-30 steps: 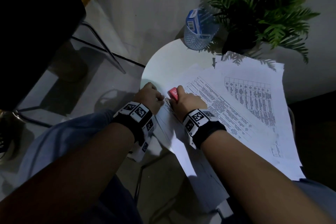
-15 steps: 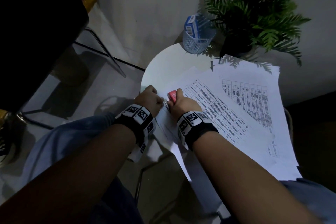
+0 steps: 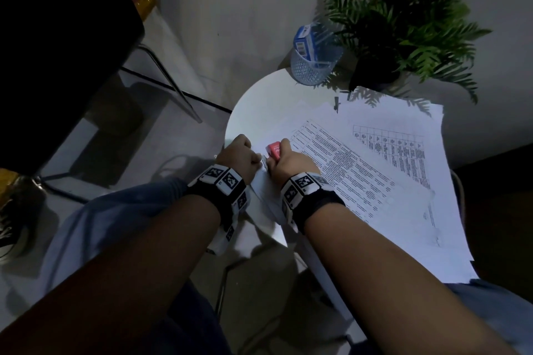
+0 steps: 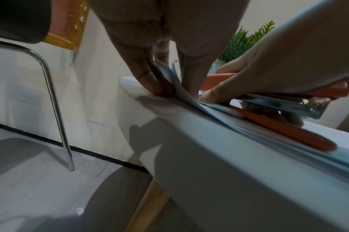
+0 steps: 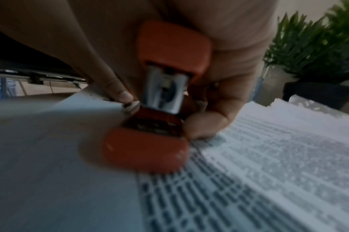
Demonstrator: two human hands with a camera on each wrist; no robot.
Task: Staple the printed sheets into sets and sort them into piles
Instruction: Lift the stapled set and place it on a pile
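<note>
Printed sheets with tables of text lie spread over a small round white table. My right hand grips a red stapler at the near left corner of the sheets; the stapler sits over the paper's corner, its base on the stack. My left hand pinches the corner of the sheets between thumb and fingers at the table's edge, right beside the stapler. The printed sheets fill the right wrist view below the stapler.
A blue mesh cup holding a small blue box stands at the table's far side, next to a potted fern. A chair with chrome legs stands on the floor to the left. My knees in blue cloth are below the table.
Both hands stay together at the sheets' corner with the stapler. The head view has shifted slightly; the hands sit a little lower and left in it.
</note>
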